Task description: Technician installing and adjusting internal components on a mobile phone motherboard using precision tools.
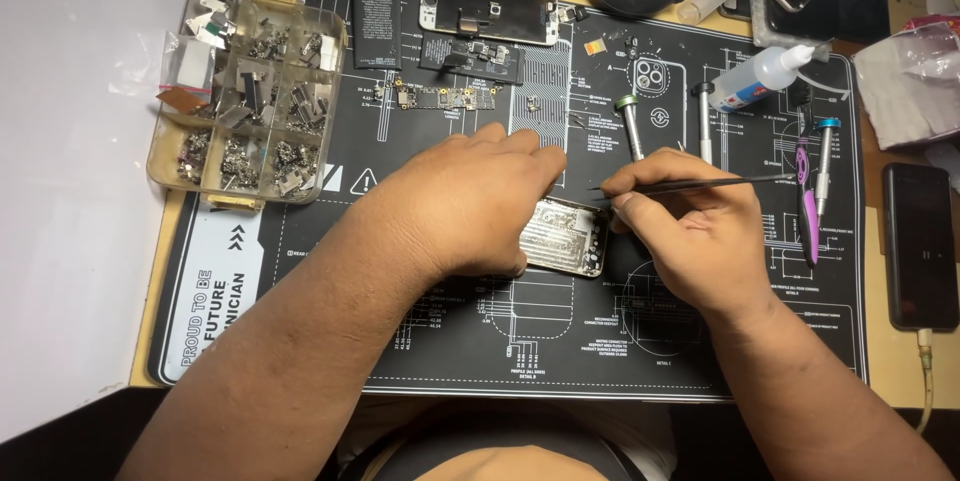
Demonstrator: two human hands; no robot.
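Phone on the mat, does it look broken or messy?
The phone shell under the left hand is opened, with its screen, battery and circuit board lying apart on the mat. Nothing looks spilled.
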